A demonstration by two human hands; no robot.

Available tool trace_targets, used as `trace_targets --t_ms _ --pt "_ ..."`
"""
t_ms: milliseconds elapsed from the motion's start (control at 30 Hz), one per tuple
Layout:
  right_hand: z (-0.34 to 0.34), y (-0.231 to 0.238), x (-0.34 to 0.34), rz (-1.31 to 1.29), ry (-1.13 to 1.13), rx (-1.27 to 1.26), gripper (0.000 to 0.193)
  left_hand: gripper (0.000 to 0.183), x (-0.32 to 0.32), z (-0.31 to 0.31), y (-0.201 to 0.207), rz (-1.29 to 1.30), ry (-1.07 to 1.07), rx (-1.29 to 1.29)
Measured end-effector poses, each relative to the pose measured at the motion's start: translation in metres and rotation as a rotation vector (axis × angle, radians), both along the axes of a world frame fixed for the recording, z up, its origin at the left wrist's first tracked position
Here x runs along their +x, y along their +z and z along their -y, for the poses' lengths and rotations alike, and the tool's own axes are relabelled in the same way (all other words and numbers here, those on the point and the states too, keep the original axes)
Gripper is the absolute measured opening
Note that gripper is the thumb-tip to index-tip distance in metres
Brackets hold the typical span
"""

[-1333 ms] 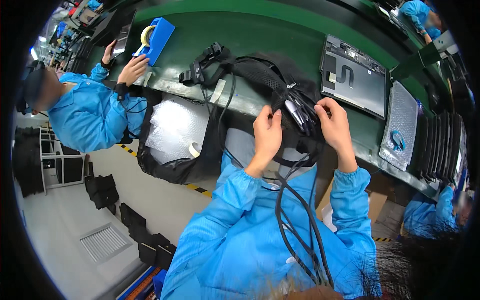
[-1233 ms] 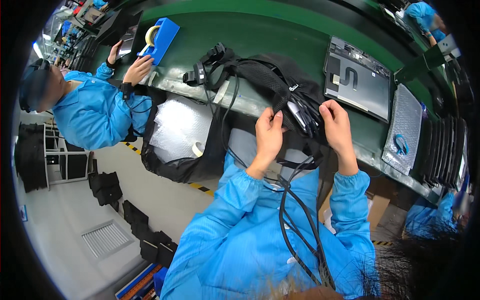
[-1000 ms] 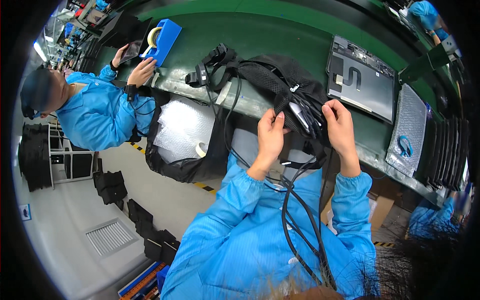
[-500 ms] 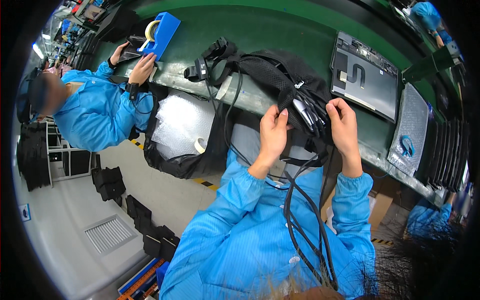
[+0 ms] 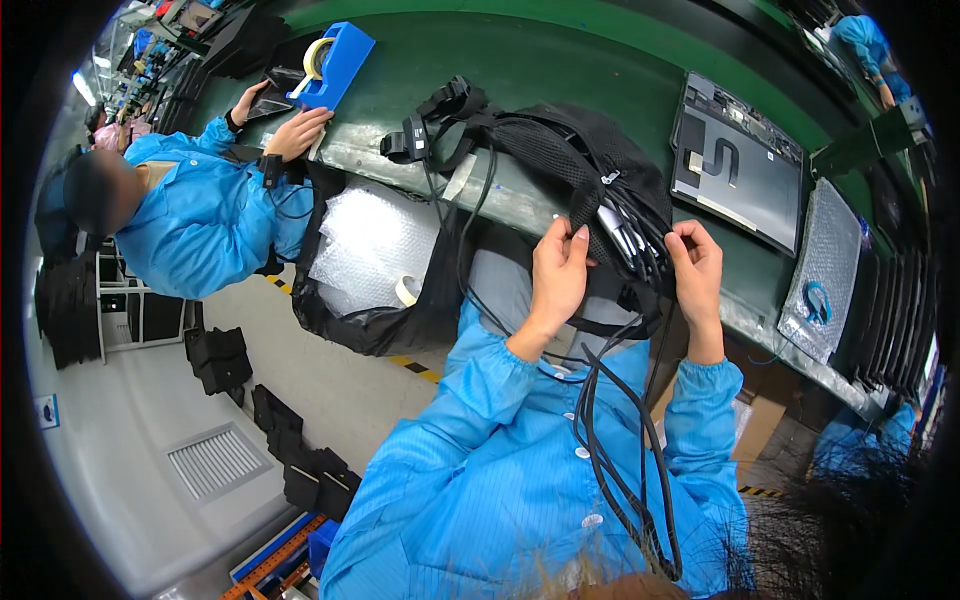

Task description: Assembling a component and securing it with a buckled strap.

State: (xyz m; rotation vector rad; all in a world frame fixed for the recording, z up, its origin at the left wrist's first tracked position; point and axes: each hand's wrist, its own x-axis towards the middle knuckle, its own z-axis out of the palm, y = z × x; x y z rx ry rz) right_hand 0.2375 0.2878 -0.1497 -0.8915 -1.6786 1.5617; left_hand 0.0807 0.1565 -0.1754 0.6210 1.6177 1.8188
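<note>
Since the earlier frames, everything sits slightly farther right in view, while the left hand (image 5: 560, 283) and right hand (image 5: 697, 280) stay at the bag (image 5: 615, 145). This one black bag lies over the near edge of the counter (image 5: 520, 55), between the two hands, each grip pinched on its opening. Several black cables (image 5: 593, 400) hang across the person's lap, below the bag. Rightward lie one opened laptop (image 5: 765, 185) and one bubble-wrap sleeve (image 5: 832, 255); leftward, one blue tape dispenser (image 5: 345, 68).

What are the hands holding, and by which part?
A black mesh bag: the left hand pinches the left edge of its opening. The right hand is at the right edge; whether it grips cannot be told.
</note>
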Motion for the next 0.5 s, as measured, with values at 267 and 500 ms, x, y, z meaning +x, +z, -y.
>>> trace_targets --t_ms 267,500 --pt "0.000 -0.009 0.003 -0.067 0.036 0.018 0.011 0.018 0.003 0.001 -0.003 0.012 0.030 0.035" --pt "-0.006 -0.018 0.006 -0.036 0.038 0.127 0.008 0.026 0.009 -0.003 -0.014 -0.105 0.131 -0.027"
